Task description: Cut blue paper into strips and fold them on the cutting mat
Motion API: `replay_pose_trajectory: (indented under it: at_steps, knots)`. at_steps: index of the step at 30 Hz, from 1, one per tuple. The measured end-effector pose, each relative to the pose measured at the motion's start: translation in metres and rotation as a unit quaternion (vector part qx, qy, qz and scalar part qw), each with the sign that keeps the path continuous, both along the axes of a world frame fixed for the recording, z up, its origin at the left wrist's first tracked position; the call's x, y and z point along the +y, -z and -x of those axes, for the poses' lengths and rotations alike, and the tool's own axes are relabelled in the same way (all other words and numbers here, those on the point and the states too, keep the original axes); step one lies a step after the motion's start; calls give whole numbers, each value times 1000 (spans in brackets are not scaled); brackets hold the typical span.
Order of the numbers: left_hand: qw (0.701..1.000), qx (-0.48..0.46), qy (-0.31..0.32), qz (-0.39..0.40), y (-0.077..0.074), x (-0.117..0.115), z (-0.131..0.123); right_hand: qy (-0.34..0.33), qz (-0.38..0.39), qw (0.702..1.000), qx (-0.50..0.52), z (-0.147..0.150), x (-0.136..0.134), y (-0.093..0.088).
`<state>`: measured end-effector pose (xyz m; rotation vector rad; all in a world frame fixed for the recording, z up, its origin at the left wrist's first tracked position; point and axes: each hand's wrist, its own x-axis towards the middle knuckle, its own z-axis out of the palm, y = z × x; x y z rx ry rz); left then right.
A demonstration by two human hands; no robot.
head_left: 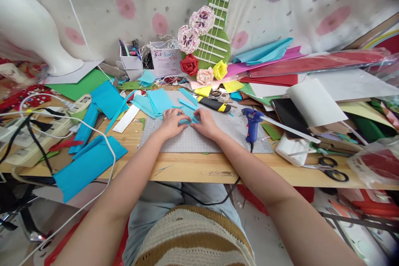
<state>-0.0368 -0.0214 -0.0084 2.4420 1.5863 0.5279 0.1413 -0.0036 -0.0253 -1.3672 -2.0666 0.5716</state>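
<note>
Between my hands is a piece of light blue paper [188, 112], lying on a grey gridded cutting mat [187, 145]. My left hand [171, 122] has its fingers curled onto the paper's left part, thumb and fingertips bent together. From the other side, my right hand [206, 123] pinches the paper near its right edge. Part of the paper is hidden by the fingers. More light blue sheets [159, 100] lie just beyond my left hand. A yellow and black utility knife [214, 104] rests past my right hand. Farther right on the mat stands a blue glue gun [253, 124].
Bright blue paper [90, 162] and power strips with cables [40, 137] crowd the left. Scissors [332, 170], a phone [291, 116] and paper sheets lie right. Behind stand a green guitar shape [215, 37] with paper flowers and a white pen box [131, 60].
</note>
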Motion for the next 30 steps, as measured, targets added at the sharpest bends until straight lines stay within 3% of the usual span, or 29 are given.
replay_pose_trajectory:
  at_steps: [11, 15, 19, 23, 30]
  knots:
    - [1000, -13, 5, -2, -2, -2, -2, 14, 31, 999, 28, -15, 5, -3]
    - [996, -75, 1, -47, -7, -2, 8, -33, 22, 999, 29, -20, 1, -9]
    - [985, -137, -57, -85, -5, 6, 35, -87, -4, 996, -8, -19, -3, -13]
    - [989, -99, -82, -67, 1, 14, 49, -120, -63, 989, -55, -15, -7, -14]
    - [995, -34, -76, -49, -3, 19, 37, -143, -125, 973, -133, -9, -10, -16]
